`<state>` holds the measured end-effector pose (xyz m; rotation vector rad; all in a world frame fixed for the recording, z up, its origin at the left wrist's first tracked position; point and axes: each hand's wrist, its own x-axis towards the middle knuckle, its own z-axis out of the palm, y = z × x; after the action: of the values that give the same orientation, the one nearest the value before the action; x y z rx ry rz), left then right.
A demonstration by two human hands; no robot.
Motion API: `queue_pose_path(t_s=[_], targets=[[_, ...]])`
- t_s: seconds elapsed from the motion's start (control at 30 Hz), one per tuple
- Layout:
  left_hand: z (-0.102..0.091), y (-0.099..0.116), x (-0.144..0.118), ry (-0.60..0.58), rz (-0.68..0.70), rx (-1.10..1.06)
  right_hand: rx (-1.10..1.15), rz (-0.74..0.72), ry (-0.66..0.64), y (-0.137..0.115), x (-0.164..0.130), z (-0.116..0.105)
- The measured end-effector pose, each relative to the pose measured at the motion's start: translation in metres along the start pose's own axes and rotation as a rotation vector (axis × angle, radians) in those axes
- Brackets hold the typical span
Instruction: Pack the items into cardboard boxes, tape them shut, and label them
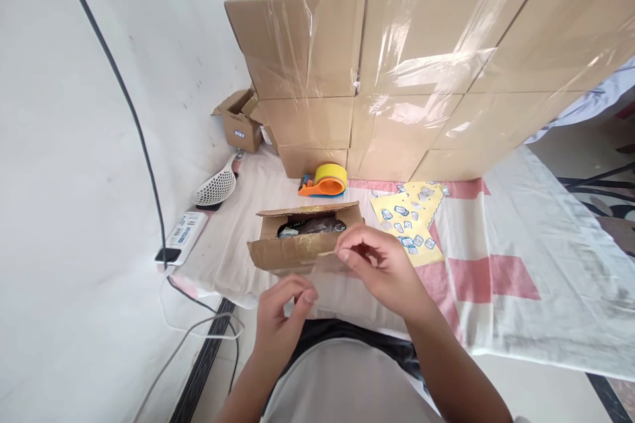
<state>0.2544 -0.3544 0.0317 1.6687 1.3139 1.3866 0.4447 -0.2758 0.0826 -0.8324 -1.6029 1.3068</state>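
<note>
Directly ahead of me, a small open box (303, 238) sits on the tabletop (496, 238), its long axis running left to right. My right hand (380, 264) is nearer, touching the box's near flap with fingers curled in a pinch on its edge. My left hand (282, 314) hangs just below and left, fingers half curled, holding nothing I can make out.

Brown carton (292, 251); yellow-orange tape dispenser (325, 180); yellow patterned sheet (411, 218); contents perhaps dark.
</note>
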Motion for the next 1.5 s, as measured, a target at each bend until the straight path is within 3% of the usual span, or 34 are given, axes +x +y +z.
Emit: queue_pose_path(t_s=[0.07, 0.17, 0.3, 0.4, 0.5, 0.57, 0.87, 1.1, 1.23, 1.37, 1.5], targets=[[0.008, -0.001, 0.002, -0.010, -0.136, -0.081, -0.140, -0.046, 0.020, -0.008, 0.005, -0.005], [0.024, -0.002, 0.008, 0.023, -0.235, -0.228, -0.345, -0.131, 0.034, -0.018, 0.018, -0.012], [0.040, -0.003, 0.016, 0.085, -0.303, -0.343, -0.536, -0.268, -0.087, -0.021, 0.036, -0.020], [0.046, -0.005, 0.019, 0.151, -0.434, -0.406, -0.564, -0.148, -0.149, -0.011, 0.043, -0.020], [0.049, -0.009, 0.019, 0.186, -0.570, -0.463, -0.531, -0.009, -0.099, 0.006, 0.044, -0.016], [0.052, -0.011, 0.019, 0.194, -0.618, -0.478, -0.492, 0.009, -0.060, 0.015, 0.045, -0.014], [0.059, -0.007, 0.032, 0.242, -0.610, -0.241, -0.552, -0.065, -0.007, 0.027, 0.070, -0.016], [0.055, -0.006, 0.046, 0.265, -0.611, -0.040, -0.766, -0.087, 0.155, 0.045, 0.069, 0.001], [0.055, -0.008, 0.046, 0.278, -0.606, 0.040, -0.932, -0.081, 0.165, 0.047, 0.064, 0.005], [0.050, -0.008, 0.048, 0.224, -0.607, 0.133, -0.943, 0.030, 0.188, 0.048, 0.062, 0.005], [0.039, 0.001, 0.059, 0.081, -0.580, 0.289, -0.905, 0.149, 0.170, 0.050, 0.063, 0.005]])
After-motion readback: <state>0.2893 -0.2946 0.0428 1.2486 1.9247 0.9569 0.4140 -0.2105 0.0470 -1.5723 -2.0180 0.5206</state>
